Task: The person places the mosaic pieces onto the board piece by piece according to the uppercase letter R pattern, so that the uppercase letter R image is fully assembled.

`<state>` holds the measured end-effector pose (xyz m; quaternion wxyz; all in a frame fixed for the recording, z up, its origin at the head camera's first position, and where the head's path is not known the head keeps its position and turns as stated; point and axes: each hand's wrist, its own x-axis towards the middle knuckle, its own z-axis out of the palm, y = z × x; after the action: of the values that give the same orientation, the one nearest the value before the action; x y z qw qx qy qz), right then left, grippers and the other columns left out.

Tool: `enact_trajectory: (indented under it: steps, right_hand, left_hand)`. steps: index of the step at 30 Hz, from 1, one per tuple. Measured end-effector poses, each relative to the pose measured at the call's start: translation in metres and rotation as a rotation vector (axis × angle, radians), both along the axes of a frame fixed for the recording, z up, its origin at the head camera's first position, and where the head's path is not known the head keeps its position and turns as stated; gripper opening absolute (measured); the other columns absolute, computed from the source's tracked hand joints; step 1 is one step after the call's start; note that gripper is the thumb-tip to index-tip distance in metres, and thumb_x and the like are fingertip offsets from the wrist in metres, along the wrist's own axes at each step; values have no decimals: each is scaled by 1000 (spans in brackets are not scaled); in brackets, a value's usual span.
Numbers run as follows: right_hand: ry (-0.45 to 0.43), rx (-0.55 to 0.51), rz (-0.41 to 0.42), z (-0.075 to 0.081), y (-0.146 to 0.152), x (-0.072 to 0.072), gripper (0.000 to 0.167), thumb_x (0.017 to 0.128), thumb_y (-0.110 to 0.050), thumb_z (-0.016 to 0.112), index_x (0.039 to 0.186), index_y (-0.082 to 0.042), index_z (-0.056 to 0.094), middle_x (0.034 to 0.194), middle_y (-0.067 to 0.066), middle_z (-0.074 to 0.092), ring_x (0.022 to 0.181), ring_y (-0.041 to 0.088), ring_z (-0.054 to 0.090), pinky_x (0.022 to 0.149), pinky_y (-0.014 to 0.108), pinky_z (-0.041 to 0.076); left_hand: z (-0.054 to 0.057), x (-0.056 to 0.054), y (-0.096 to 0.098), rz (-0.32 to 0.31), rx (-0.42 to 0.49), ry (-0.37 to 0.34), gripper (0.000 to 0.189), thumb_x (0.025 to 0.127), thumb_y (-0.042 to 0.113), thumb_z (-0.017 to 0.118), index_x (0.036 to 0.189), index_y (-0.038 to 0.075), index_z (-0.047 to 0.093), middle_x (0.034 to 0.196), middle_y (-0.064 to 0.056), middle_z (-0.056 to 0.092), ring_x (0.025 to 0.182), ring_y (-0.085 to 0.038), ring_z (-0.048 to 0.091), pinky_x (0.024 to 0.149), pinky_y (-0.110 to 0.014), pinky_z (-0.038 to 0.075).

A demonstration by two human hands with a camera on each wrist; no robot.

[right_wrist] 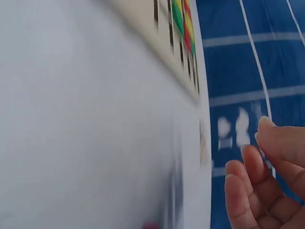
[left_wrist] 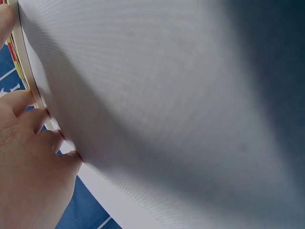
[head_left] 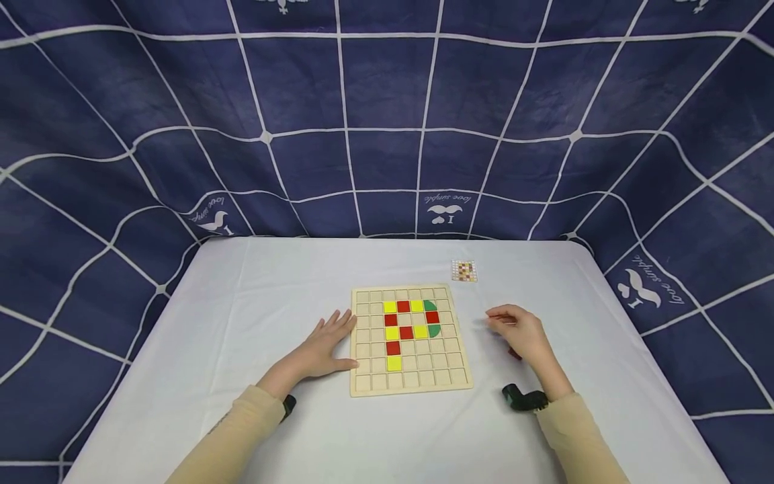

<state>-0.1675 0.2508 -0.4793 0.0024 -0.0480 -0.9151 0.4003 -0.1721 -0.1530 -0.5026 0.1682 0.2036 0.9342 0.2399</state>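
A wooden grid board (head_left: 369, 383) lies on the white table. Red and yellow squares and two green rounded pieces (head_left: 434, 331) form a P-like shape in its cells. Spread along the board's left edge, my left hand (head_left: 323, 346) touches it with thumb and fingertips; the left wrist view shows these fingers (left_wrist: 24, 100) at the rim. To the right of the board my right hand (head_left: 521, 333) hovers, its fingers (right_wrist: 238, 202) loosely bent and nothing visible between them. Partly hidden below that hand is a small red piece (head_left: 514, 353) on the table.
A small pattern card (head_left: 464, 271) lies behind the board's right corner. A black wrist device (head_left: 523, 398) sticks out from my right wrist. Dark blue curtains with white lines (head_left: 387, 161) enclose the table (head_left: 290, 269) at the back and sides.
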Motion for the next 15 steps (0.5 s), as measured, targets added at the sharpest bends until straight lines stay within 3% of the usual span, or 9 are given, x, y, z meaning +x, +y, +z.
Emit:
enact_trajectory:
  steps: [7,10,15]
  right_hand:
    - [-68,28,-123,-2,49,8,33,95,-23,65,121,-2,67,112,19,68,100,30,65,71,16,49]
    - [-126,24,-164,-6,61,9,41,96,-27,64,126,-1,62,118,22,65,102,32,62,74,23,49]
    - [-170,64,-153,-15,73,11,45,94,-27,66,129,1,60,118,25,63,101,33,57,75,29,45]
  left_hand:
    - [1,1,1,4,-2,-3,94,83,43,76,156,7,27,165,-11,17,154,-34,6,124,-55,6]
    - [2,1,1,0,-4,0,94,84,44,75,156,7,27,165,-11,16,154,-35,5,124,-55,6]
    - [2,1,0,-6,4,4,94,84,43,75,155,6,27,165,-12,17,154,-35,5,124,-56,6]
